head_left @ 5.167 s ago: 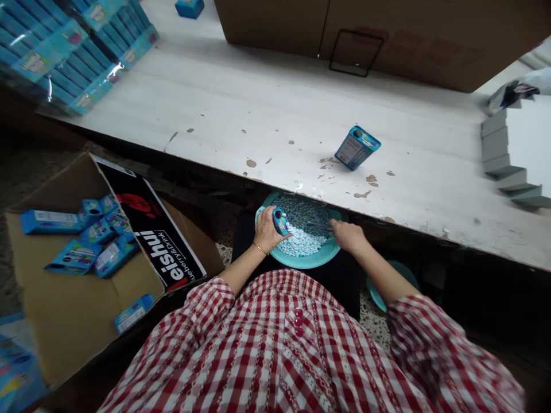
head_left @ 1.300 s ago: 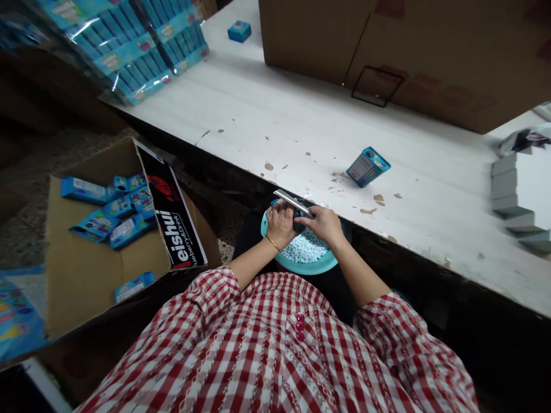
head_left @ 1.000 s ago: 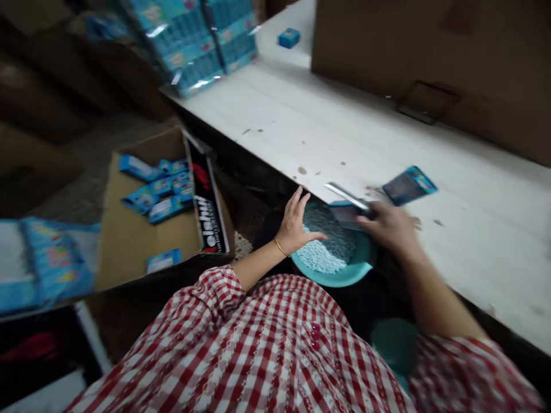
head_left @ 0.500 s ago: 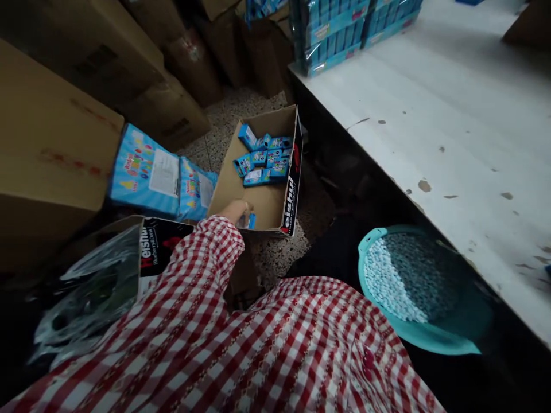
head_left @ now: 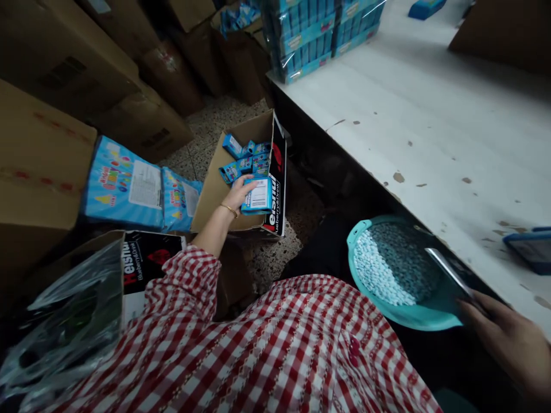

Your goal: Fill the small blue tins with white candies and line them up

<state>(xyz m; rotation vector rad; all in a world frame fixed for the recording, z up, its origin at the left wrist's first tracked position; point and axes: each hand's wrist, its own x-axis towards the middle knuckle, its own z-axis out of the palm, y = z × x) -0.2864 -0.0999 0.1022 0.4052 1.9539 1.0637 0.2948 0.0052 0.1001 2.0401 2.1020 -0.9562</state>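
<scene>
Left hand [head_left: 235, 198] closed around small blue carton [head_left: 258, 197], thumb and fingers on its sides, held just above the open cardboard box [head_left: 210, 198] on the floor. More blue cartons [head_left: 241, 158] lie inside that box. Right hand [head_left: 512, 344] grips flat metal scoop [head_left: 445, 267], its blade over the teal basin [head_left: 408, 318] of pale pellets [head_left: 383, 269] below the bench [head_left: 430, 115] edge. Wrapped packs [head_left: 310, 34] on the bench's far end.
</scene>
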